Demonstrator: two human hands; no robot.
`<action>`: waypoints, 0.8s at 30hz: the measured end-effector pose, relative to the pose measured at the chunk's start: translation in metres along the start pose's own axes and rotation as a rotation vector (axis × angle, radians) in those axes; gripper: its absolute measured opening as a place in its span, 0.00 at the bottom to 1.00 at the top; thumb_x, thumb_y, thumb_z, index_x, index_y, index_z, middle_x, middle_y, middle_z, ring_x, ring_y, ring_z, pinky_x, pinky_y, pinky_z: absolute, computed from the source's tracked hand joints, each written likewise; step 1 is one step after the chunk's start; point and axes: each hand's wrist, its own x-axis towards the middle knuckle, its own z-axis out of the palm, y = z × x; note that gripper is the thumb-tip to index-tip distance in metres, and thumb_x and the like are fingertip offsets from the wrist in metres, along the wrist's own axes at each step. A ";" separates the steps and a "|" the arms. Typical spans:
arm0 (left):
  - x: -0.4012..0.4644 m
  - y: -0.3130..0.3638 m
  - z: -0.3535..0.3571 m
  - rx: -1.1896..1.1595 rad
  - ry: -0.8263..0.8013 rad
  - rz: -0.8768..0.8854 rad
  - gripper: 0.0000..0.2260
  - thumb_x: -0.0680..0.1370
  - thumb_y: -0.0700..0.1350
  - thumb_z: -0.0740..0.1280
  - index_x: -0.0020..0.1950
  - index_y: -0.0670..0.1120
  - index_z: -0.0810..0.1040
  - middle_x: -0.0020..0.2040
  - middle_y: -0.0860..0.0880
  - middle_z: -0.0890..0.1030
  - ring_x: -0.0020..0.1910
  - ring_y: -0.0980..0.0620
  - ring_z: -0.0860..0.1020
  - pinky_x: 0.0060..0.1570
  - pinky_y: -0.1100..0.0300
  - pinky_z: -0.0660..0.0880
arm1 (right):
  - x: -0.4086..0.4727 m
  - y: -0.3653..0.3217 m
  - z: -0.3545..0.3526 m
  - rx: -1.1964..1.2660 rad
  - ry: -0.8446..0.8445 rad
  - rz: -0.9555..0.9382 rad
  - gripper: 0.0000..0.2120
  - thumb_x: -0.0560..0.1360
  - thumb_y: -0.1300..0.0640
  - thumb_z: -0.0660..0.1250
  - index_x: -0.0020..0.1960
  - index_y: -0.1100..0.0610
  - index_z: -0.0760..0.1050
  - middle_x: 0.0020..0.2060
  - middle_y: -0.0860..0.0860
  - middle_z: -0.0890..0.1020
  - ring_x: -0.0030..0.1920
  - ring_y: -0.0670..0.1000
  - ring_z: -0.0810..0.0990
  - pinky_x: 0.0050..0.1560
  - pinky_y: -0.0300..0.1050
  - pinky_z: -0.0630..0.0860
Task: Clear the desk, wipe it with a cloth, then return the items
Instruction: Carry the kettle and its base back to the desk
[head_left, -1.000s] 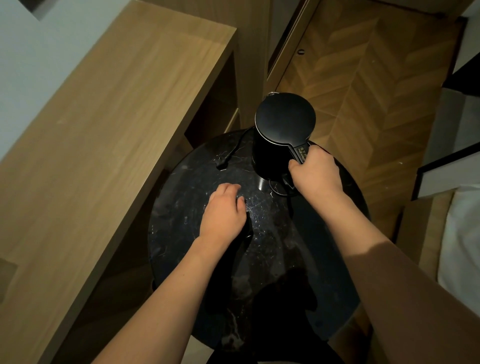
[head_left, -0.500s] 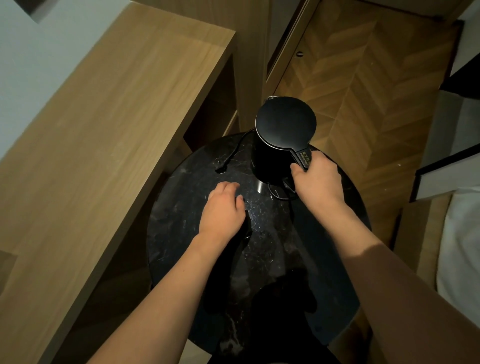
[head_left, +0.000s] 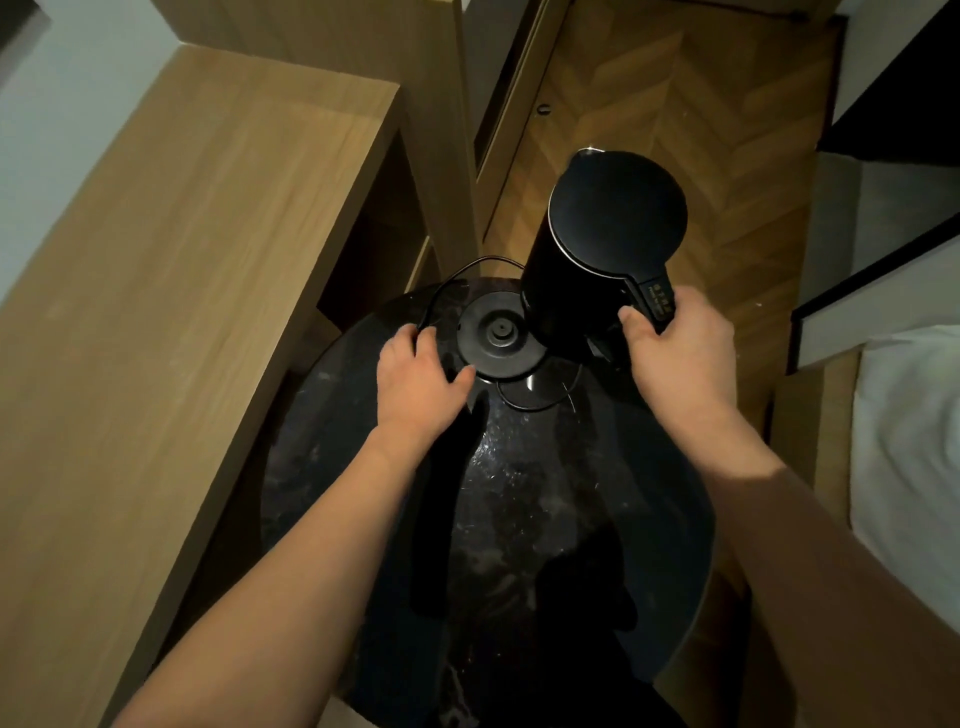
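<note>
You look down into a dim room with warm, low light. The floor (head_left: 691, 130) is wood laid in a herringbone pattern, running up the middle and right of your view. Along your left stands a long pale wooden desk (head_left: 171, 312) against a light grey wall (head_left: 67, 104), with a dark open recess (head_left: 374, 244) under its far end. Beyond the desk a tall wooden panel (head_left: 415, 47) rises, and just beside it a door edge or frame (head_left: 509, 104) runs diagonally, with a small round dark fitting (head_left: 543, 108) set in the floor near it. At your right edge lies white bedding (head_left: 914, 467), with dark-trimmed furniture (head_left: 883, 291) above it.
</note>
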 end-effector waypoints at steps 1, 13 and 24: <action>0.007 0.003 0.002 0.013 -0.006 -0.005 0.36 0.78 0.62 0.66 0.79 0.43 0.62 0.78 0.40 0.60 0.77 0.39 0.57 0.77 0.47 0.54 | 0.001 0.004 -0.002 0.012 0.007 0.015 0.12 0.78 0.51 0.66 0.55 0.58 0.74 0.46 0.57 0.80 0.47 0.61 0.78 0.50 0.57 0.77; 0.076 0.027 0.029 0.048 -0.160 -0.105 0.48 0.71 0.74 0.65 0.82 0.54 0.49 0.82 0.38 0.49 0.80 0.37 0.45 0.78 0.41 0.45 | 0.016 0.035 0.000 0.119 0.046 0.140 0.11 0.79 0.49 0.66 0.54 0.57 0.75 0.40 0.51 0.78 0.43 0.54 0.78 0.49 0.54 0.78; 0.081 0.031 0.050 -0.001 -0.234 -0.208 0.49 0.66 0.79 0.64 0.81 0.63 0.50 0.82 0.40 0.41 0.80 0.36 0.45 0.77 0.42 0.46 | 0.015 0.048 0.006 0.206 0.078 0.071 0.08 0.78 0.56 0.68 0.52 0.61 0.76 0.33 0.44 0.73 0.31 0.41 0.72 0.32 0.26 0.67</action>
